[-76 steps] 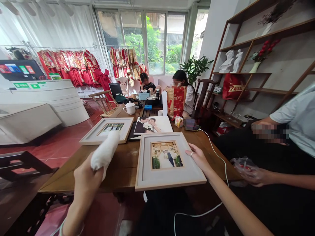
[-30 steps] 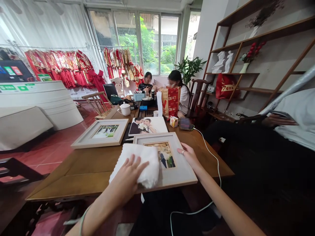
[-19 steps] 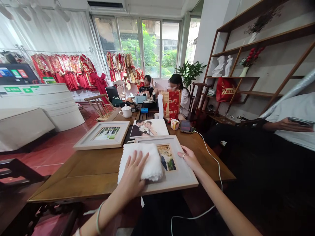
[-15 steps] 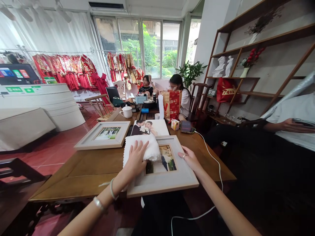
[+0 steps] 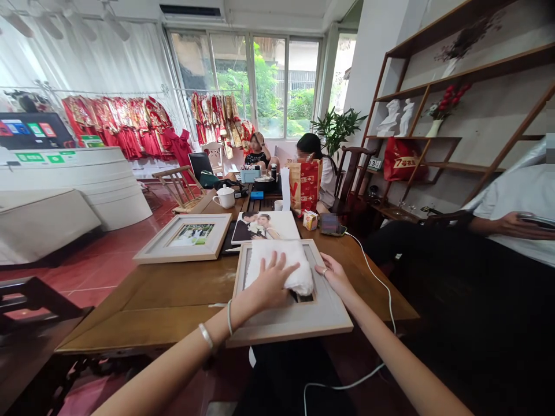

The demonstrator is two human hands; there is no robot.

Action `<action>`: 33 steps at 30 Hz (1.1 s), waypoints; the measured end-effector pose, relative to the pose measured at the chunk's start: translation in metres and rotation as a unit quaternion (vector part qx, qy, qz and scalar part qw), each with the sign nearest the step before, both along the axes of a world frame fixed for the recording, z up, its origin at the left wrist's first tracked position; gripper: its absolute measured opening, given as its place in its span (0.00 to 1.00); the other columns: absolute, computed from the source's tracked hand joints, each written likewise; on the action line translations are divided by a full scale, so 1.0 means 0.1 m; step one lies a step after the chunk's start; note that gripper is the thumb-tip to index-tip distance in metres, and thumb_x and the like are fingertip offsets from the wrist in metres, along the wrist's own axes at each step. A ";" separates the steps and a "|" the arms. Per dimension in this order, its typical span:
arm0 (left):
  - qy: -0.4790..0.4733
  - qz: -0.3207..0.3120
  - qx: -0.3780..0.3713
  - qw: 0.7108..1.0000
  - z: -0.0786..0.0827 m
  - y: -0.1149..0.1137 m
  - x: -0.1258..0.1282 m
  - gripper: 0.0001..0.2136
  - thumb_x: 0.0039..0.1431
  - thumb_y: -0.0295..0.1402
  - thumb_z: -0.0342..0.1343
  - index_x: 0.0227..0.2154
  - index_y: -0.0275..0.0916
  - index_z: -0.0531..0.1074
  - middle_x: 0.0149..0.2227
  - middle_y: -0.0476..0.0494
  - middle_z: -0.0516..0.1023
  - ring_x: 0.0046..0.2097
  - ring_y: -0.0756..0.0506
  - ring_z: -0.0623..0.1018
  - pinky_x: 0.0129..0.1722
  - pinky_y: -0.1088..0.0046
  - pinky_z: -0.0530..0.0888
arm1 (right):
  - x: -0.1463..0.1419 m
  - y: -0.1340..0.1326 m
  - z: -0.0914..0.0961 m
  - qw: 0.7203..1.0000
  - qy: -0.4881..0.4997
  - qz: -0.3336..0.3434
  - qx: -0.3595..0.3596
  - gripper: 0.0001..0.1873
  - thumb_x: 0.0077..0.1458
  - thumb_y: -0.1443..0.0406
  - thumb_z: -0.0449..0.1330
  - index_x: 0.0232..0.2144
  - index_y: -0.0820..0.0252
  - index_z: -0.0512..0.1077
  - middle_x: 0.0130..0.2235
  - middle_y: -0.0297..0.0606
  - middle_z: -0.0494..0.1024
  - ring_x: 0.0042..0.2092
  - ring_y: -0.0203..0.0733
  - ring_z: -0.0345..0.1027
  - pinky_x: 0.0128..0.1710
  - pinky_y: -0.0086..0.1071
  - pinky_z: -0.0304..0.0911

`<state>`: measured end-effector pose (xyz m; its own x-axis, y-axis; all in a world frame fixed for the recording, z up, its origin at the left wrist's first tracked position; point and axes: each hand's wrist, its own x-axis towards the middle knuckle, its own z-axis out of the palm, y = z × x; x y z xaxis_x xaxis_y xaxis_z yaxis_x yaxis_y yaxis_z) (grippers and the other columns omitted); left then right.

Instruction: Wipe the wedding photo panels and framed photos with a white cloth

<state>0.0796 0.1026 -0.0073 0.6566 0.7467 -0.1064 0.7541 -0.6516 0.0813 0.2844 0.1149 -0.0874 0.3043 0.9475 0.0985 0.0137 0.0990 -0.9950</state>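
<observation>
A light wooden picture frame (image 5: 299,318) with a wedding photo lies at the near edge of the brown table (image 5: 173,300). My left hand (image 5: 273,283) lies flat, fingers spread, on a white cloth (image 5: 286,263) that covers most of the photo. My right hand (image 5: 333,276), with a ring on one finger, holds the frame's right edge. My left wrist carries two bangles.
A second framed photo (image 5: 186,237) and an unframed wedding print (image 5: 265,226) lie further back. A phone (image 5: 332,225) with a white cable (image 5: 381,289), a small carton, a red bag and a teapot stand beyond. A seated person (image 5: 511,214) is at my right; two people sit at the far end.
My left hand came down with the cloth onto the frame, then slid it from the frame's left side up and to the right across the photo. My right hand stayed on the frame's edge.
</observation>
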 end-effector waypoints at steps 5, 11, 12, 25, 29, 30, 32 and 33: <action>0.063 0.017 0.019 0.998 0.12 -0.68 -0.07 0.36 0.51 0.25 0.53 0.63 0.45 0.49 0.63 0.28 0.54 0.64 0.27 0.52 0.56 0.42 0.56 | 0.01 0.00 -0.05 0.999 -0.016 0.007 0.033 0.25 0.39 0.65 0.60 0.45 0.59 0.70 0.50 0.45 0.75 0.50 0.48 0.70 0.52 0.42 0.63; 0.102 0.081 0.028 0.991 0.09 -0.95 -0.06 0.37 0.50 0.27 0.57 0.63 0.42 0.50 0.62 0.23 0.56 0.62 0.24 0.54 0.55 0.42 0.58 | 0.02 -0.02 -0.04 0.999 -0.027 0.008 0.033 0.24 0.42 0.63 0.57 0.45 0.61 0.71 0.50 0.47 0.75 0.52 0.50 0.69 0.54 0.44 0.61; 0.090 0.078 0.037 0.992 0.06 -0.89 -0.04 0.37 0.50 0.27 0.57 0.63 0.42 0.49 0.62 0.23 0.55 0.62 0.24 0.53 0.55 0.43 0.58 | 0.03 -0.02 -0.04 0.999 -0.033 0.011 0.032 0.24 0.43 0.63 0.56 0.45 0.61 0.71 0.50 0.47 0.75 0.52 0.50 0.68 0.54 0.44 0.61; -0.052 0.033 0.135 0.989 -0.02 0.23 0.50 0.29 0.54 0.23 0.50 0.60 0.34 0.52 0.62 0.27 0.54 0.63 0.32 0.55 0.57 0.48 0.58 | 0.09 -0.05 -0.04 0.944 -0.314 -0.002 0.102 0.25 0.44 0.69 0.55 0.49 0.64 0.70 0.55 0.50 0.69 0.58 0.51 0.60 0.58 0.46 0.55; -0.067 -0.024 0.125 0.990 -0.06 0.42 0.62 0.31 0.54 0.21 0.47 0.61 0.37 0.50 0.63 0.34 0.55 0.64 0.38 0.53 0.59 0.54 0.57 | 0.05 -0.14 0.10 0.903 -0.421 0.029 0.086 0.15 0.49 0.71 0.52 0.37 0.63 0.75 0.44 0.49 0.78 0.47 0.50 0.71 0.48 0.41 0.65; -0.068 -0.040 0.118 0.990 -0.07 0.45 0.64 0.30 0.53 0.22 0.47 0.61 0.37 0.50 0.63 0.35 0.56 0.64 0.38 0.54 0.59 0.55 0.57 | 0.05 -0.15 0.11 0.897 -0.433 0.031 0.081 0.15 0.49 0.71 0.51 0.36 0.63 0.75 0.42 0.49 0.78 0.45 0.50 0.72 0.46 0.41 0.65; -0.068 -0.064 0.101 0.990 -0.07 0.48 0.63 0.29 0.53 0.23 0.47 0.60 0.36 0.52 0.61 0.36 0.60 0.63 0.38 0.56 0.59 0.56 0.58 | 0.05 -0.17 0.11 0.897 -0.436 0.024 0.072 0.14 0.50 0.71 0.51 0.36 0.64 0.75 0.40 0.49 0.79 0.44 0.51 0.72 0.44 0.40 0.66; -0.068 -0.072 0.094 0.991 -0.06 0.47 0.61 0.29 0.53 0.23 0.47 0.60 0.35 0.53 0.61 0.36 0.61 0.63 0.38 0.57 0.59 0.56 0.58 | 0.05 -0.17 0.11 0.900 -0.431 0.017 0.071 0.15 0.50 0.70 0.51 0.37 0.64 0.75 0.40 0.49 0.79 0.43 0.51 0.72 0.44 0.40 0.66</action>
